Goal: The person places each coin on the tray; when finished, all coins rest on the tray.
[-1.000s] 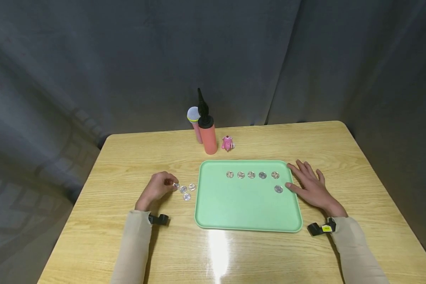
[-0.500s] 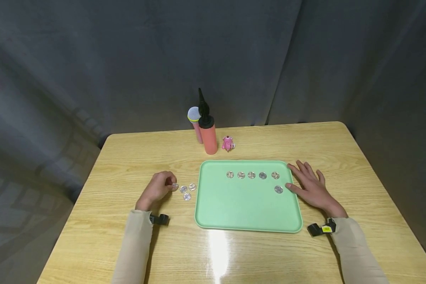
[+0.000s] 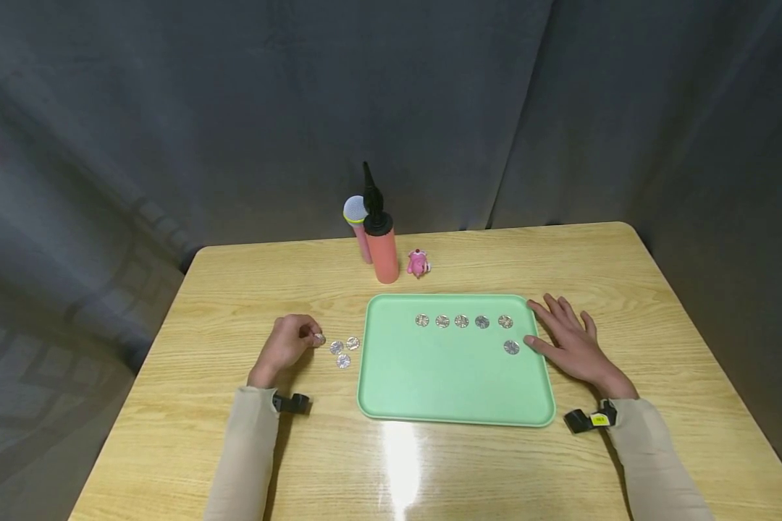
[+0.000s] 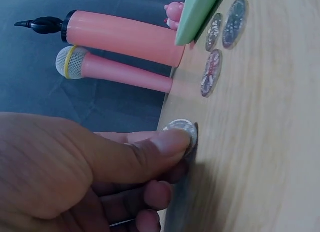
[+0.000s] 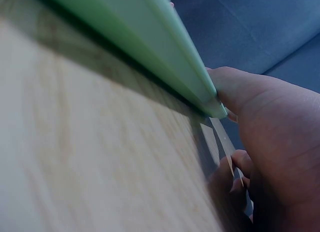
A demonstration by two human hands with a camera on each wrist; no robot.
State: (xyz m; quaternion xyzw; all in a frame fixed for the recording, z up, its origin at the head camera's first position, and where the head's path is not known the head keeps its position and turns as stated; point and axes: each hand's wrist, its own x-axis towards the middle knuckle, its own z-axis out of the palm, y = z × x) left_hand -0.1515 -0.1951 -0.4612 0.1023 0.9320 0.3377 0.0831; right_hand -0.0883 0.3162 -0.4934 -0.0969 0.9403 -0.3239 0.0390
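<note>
My left hand (image 3: pixel 289 341) pinches a silvery coin (image 4: pixel 182 126) between thumb and forefinger, close above the wooden table or touching it. In the left wrist view the coin is tilted and partly covered by the thumb. A thin bright edge shows among the lower fingers; I cannot tell what it is. Three more coins (image 3: pixel 343 360) lie on the table between that hand and the green tray (image 3: pixel 456 391). Several coins (image 3: pixel 461 321) form a row along the tray's far side, with a single coin (image 3: pixel 511 347) below the row's right end. My right hand (image 3: pixel 570 346), fingers spread, rests at the tray's right rim.
Behind the tray stand a coral hand pump (image 3: pixel 383 253) with a black nozzle, a pink toy microphone (image 3: pixel 357 217) and a small pink figurine (image 3: pixel 418 263). A dark curtain (image 3: pixel 267 130) hangs beyond the table's (image 3: pixel 482 477) back edge.
The coin at my left fingertips has been drawn slightly left, away from the other coins, and is now pinched. The right hand, the tray and the other coins have stayed put.
</note>
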